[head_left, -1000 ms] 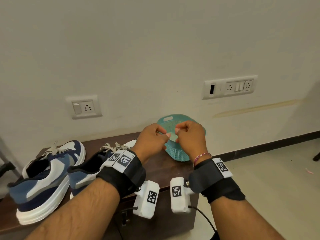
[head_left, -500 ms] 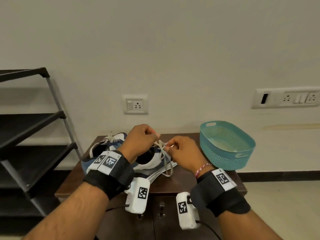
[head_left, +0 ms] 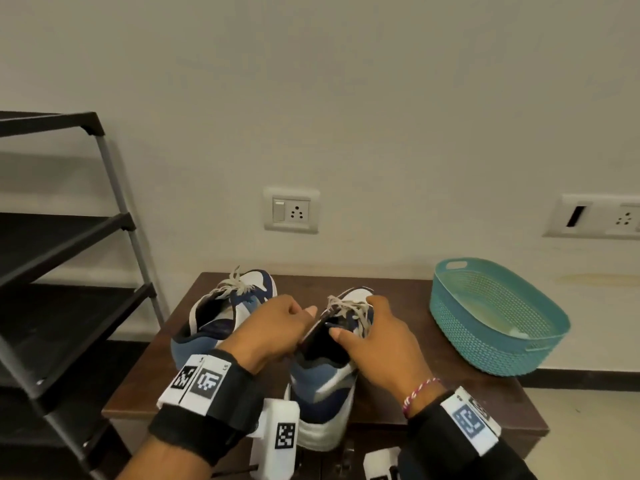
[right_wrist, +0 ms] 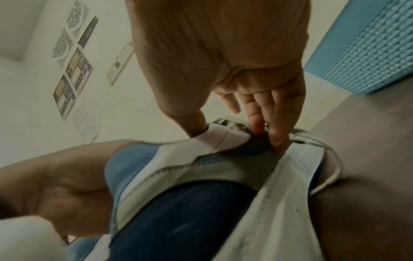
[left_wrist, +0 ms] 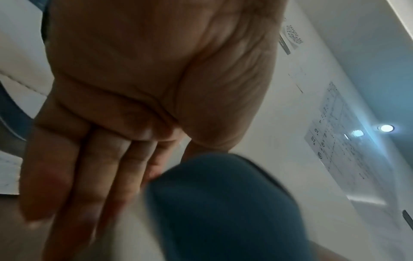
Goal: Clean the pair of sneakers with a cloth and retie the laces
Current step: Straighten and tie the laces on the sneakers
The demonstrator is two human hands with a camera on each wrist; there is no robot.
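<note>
Dark wood desk (head_left: pixel 398 292) with a smooth, faintly glossy top. Sneakers (head_left: pixel 322 386) in matt blue and white leather-like panels stitched at the seams, off-white woven cloth laces (head_left: pixel 349 308), a smooth white rubbery sole (right_wrist: pixel 279 211). Teal plastic basket (head_left: pixel 498 317) moulded in a rough weave pattern; rack (head_left: pixel 114 174) of grey metal tube with matt black shelves.

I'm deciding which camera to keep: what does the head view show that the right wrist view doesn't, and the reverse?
Head only: the second blue-and-white sneaker, black metal shoe rack, and left hand at the near sneaker's collar. Right wrist only: the right hand's fingertips pressing beside the tongue, thumb inside the collar. Both: the near blue-and-white sneaker, right hand, teal plastic basket, brown wooden cabinet top.
</note>
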